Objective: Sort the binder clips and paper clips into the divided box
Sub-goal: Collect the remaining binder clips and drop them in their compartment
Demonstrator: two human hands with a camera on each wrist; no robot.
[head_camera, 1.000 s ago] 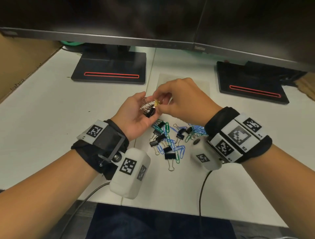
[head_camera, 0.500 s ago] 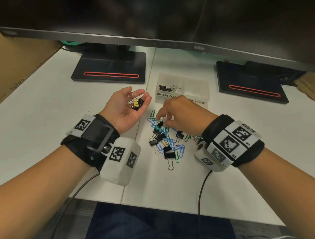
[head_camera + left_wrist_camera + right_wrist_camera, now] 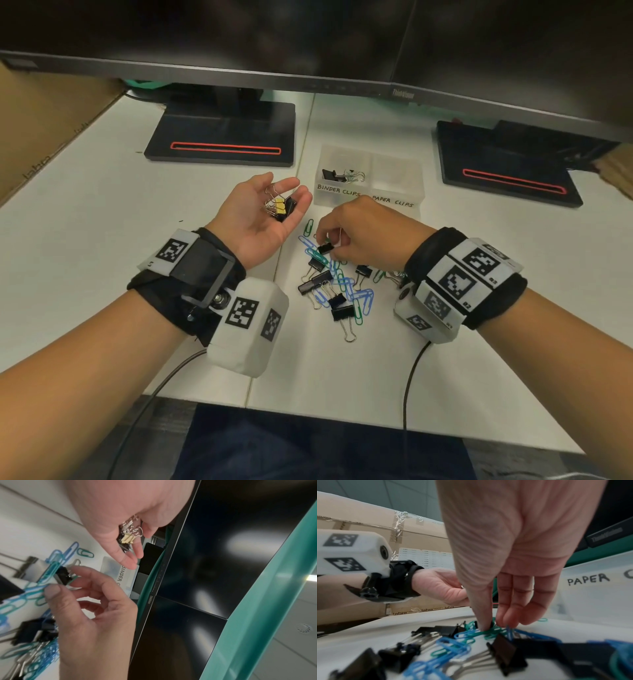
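Note:
My left hand (image 3: 287, 190) lies palm up left of the pile and cups several yellow and black binder clips (image 3: 281, 206), its fingers curled round them (image 3: 127, 538). My right hand (image 3: 330, 251) reaches down onto the top of the pile and pinches a small black binder clip (image 3: 324, 247) between thumb and fingers (image 3: 64, 574). The pile (image 3: 337, 287) mixes black binder clips with blue and green paper clips (image 3: 453, 646). Behind it stands the translucent divided box (image 3: 397, 193). Its left cell, labelled BINDER CLIPS, holds binder clips (image 3: 337, 175). The right cell is labelled PAPER CLIPS.
Two black monitor stands (image 3: 222, 137) (image 3: 507, 164) sit behind the box under low monitor edges. A cardboard box (image 3: 41, 113) borders the white desk on the left. Wrist-camera cables (image 3: 409, 383) trail over the desk's front edge.
My right hand left the left palm, dropped to the pile and took hold of a black binder clip. The left hand drew back to the left with its clips.

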